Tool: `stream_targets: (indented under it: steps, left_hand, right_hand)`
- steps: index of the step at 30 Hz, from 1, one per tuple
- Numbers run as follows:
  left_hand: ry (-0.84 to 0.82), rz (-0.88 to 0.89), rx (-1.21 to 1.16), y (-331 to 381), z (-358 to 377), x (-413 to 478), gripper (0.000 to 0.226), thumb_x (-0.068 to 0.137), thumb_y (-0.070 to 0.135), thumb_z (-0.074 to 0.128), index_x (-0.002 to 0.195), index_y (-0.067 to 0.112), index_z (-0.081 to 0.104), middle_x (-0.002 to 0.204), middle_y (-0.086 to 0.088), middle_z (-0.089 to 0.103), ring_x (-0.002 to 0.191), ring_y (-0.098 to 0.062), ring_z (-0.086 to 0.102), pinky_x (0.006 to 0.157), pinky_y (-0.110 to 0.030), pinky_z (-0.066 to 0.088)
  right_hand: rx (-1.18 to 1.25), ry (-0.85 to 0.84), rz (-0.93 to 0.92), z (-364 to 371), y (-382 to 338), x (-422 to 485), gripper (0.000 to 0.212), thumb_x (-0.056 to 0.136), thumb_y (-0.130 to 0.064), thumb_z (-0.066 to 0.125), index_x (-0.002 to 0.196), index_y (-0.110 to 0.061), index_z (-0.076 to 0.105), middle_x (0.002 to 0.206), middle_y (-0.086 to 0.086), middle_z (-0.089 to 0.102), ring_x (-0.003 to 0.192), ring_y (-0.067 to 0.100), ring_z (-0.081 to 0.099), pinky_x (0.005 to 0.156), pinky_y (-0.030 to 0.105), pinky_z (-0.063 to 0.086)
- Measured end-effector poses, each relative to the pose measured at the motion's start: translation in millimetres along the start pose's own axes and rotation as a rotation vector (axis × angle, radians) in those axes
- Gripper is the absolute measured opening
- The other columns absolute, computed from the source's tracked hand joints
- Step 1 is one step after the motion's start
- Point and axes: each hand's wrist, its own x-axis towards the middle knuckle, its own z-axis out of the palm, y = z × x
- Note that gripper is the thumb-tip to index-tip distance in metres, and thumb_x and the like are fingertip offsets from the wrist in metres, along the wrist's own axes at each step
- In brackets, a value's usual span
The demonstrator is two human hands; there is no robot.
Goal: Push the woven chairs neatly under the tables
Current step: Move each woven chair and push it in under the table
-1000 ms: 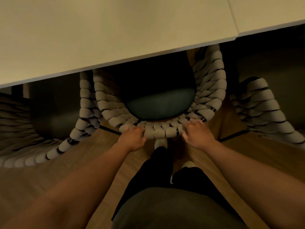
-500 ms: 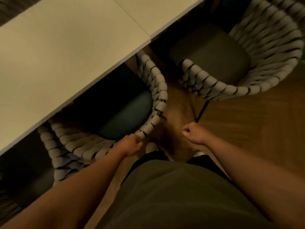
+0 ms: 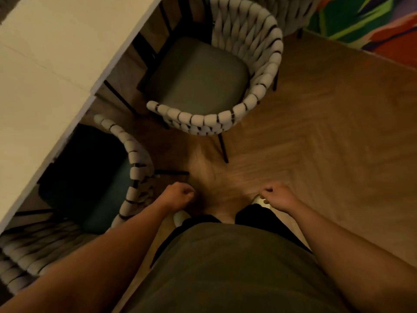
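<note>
A woven chair [image 3: 135, 172] with a dark seat stands at the left, its seat mostly under the white table [image 3: 45, 64]. A second woven chair [image 3: 259, 96] with a grey-green seat stands further ahead, angled, most of its seat out from the table's edge. My left hand [image 3: 178, 197] hangs just right of the first chair's backrest, apart from it, fingers loosely curled and holding nothing. My right hand [image 3: 279, 198] hangs over the wooden floor, also loosely curled and holding nothing.
A third woven chair [image 3: 29, 256] sits at the lower left by the table. Part of another woven chair [image 3: 293, 16] shows at the top. A colourful patterned surface [image 3: 365, 21] lies at the top right. Herringbone wooden floor [image 3: 327, 143] spreads to the right.
Both hands have let go of the first chair's backrest and drawn back. My view has swung right, so that chair now lies left and the angled chair is ahead.
</note>
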Motion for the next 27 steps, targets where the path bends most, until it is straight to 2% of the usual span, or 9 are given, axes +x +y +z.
stream_targets:
  steps: [2,5,8,11,13,18,21,23,27]
  left_hand:
    - [-0.023,0.017,-0.013,41,7,13,0.026,0.100,0.026,0.054,0.122,0.019,0.067,0.108,0.006,0.061,0.103,-0.011,0.059,0.085,-0.025,0.044]
    - [-0.037,0.045,-0.021,94,7,32,0.025,0.099,0.028,0.055,0.120,0.019,0.066,0.109,0.004,0.062,0.108,-0.015,0.060,0.085,-0.026,0.043]
    - [-0.058,0.089,-0.005,139,-1,49,0.030,0.101,0.025,0.053,0.129,0.019,0.062,0.118,0.004,0.059,0.109,-0.011,0.054,0.088,-0.025,0.040]
    - [-0.065,0.102,0.005,168,-12,67,0.031,0.101,0.024,0.053,0.130,0.018,0.062,0.121,0.000,0.062,0.112,-0.014,0.057,0.090,-0.027,0.044]
    - [-0.072,0.102,0.016,176,-18,78,0.030,0.101,0.024,0.054,0.128,0.017,0.063,0.120,-0.002,0.064,0.111,-0.017,0.059,0.092,-0.029,0.046]
    - [-0.093,0.081,0.059,186,-40,123,0.029,0.100,0.023,0.054,0.124,0.014,0.067,0.121,-0.005,0.067,0.111,-0.020,0.062,0.095,-0.033,0.049]
    - [-0.069,0.064,0.018,189,-62,149,0.027,0.099,0.023,0.054,0.119,0.013,0.069,0.119,-0.007,0.068,0.108,-0.021,0.064,0.094,-0.034,0.050]
    - [-0.037,0.059,-0.018,191,-82,158,0.025,0.100,0.021,0.054,0.117,0.012,0.069,0.116,-0.008,0.067,0.107,-0.022,0.063,0.093,-0.035,0.049]
    - [0.077,0.053,-0.076,190,-124,175,0.025,0.100,0.025,0.054,0.118,0.017,0.069,0.110,-0.005,0.067,0.099,-0.020,0.062,0.085,-0.031,0.049]
  right_hand:
    - [0.058,0.027,0.046,-34,21,-2,0.021,0.100,-0.022,0.053,0.104,-0.010,0.070,0.106,0.010,0.071,0.100,0.027,0.068,0.085,0.038,0.052]
    - [0.170,0.109,0.093,-82,44,-6,0.015,0.100,-0.021,0.054,0.092,-0.020,0.067,0.105,0.008,0.071,0.097,0.024,0.070,0.088,0.041,0.053]
    - [0.263,0.155,0.125,-118,54,-8,0.023,0.100,-0.018,0.052,0.082,-0.023,0.064,0.106,0.010,0.071,0.090,0.021,0.069,0.087,0.039,0.054]
    - [0.293,0.152,0.146,-144,49,-2,0.020,0.100,-0.018,0.052,0.087,-0.017,0.066,0.107,0.013,0.072,0.093,0.023,0.070,0.087,0.040,0.055]
    - [0.295,0.162,0.134,-156,40,5,0.020,0.099,-0.017,0.052,0.093,-0.010,0.069,0.106,0.015,0.072,0.094,0.024,0.070,0.085,0.039,0.055]
    - [0.265,0.161,0.079,-197,-1,42,0.021,0.099,-0.019,0.053,0.083,-0.023,0.066,0.093,0.007,0.071,0.090,0.021,0.070,0.087,0.040,0.055]
    - [0.245,0.154,0.065,-223,-31,69,0.016,0.102,-0.019,0.051,0.098,-0.017,0.067,0.097,0.005,0.068,0.086,0.013,0.066,0.073,0.028,0.052]
    - [0.202,0.139,0.066,-240,-52,87,0.015,0.102,-0.019,0.051,0.103,-0.015,0.066,0.101,0.007,0.069,0.090,0.017,0.068,0.066,0.023,0.049]
    - [0.098,0.148,0.035,-268,-100,121,0.020,0.101,-0.018,0.053,0.099,-0.008,0.071,0.102,0.012,0.073,0.093,0.027,0.070,0.076,0.033,0.051]
